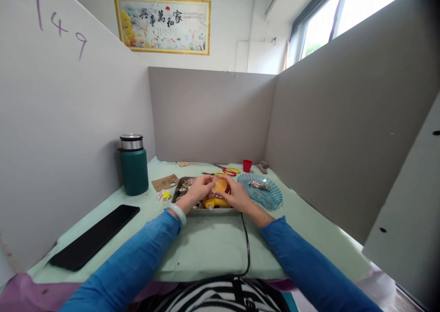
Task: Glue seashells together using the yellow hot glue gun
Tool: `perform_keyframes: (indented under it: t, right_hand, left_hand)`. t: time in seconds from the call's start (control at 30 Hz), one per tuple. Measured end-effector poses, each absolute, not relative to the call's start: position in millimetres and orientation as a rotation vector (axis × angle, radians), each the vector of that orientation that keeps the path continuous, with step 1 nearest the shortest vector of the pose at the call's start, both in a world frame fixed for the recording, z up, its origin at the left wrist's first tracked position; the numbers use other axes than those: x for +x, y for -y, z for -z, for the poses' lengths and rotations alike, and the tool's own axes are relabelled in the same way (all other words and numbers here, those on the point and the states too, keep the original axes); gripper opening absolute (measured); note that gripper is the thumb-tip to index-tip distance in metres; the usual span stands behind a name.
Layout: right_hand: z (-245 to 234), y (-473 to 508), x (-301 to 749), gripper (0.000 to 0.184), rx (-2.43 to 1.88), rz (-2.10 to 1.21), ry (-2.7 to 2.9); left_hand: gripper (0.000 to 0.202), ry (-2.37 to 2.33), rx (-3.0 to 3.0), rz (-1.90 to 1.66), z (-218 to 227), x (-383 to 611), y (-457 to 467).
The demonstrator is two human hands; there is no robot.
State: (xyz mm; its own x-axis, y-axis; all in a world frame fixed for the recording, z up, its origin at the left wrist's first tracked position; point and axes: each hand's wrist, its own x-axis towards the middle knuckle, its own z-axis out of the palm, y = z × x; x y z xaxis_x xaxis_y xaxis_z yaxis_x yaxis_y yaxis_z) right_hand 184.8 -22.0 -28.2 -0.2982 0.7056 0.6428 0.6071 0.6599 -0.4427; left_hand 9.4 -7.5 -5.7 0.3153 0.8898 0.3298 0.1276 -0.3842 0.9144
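Note:
Both my hands meet over a metal tray [178,191] in the middle of the table. My left hand [198,189] and my right hand [236,194] are closed around a small orange object [220,183], held between their fingers just above the tray. A yellow glue gun [216,203] lies in the tray under my hands, its nozzle pointing left. Small shells and beads lie in the tray's left part. A pale bangle [178,212] sits on my left wrist.
A green flask [134,166] stands at the left, a black phone [94,235] lies front left. A blue glass dish [264,192] with small pieces sits right of the tray. Scissors [227,170], a red cup [247,165] and a brown card [165,182] lie behind. Grey partitions enclose the table.

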Motion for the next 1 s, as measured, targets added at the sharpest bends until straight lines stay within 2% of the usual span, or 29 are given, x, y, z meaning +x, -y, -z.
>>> perform_keyframes:
  t: [1.0]
  right_hand:
    - [30.1,20.5,185.0,0.052,-1.042,-0.149,1.997]
  left_hand:
    - [0.023,-0.927,1.761,-1.168,5.3,9.4,8.7]
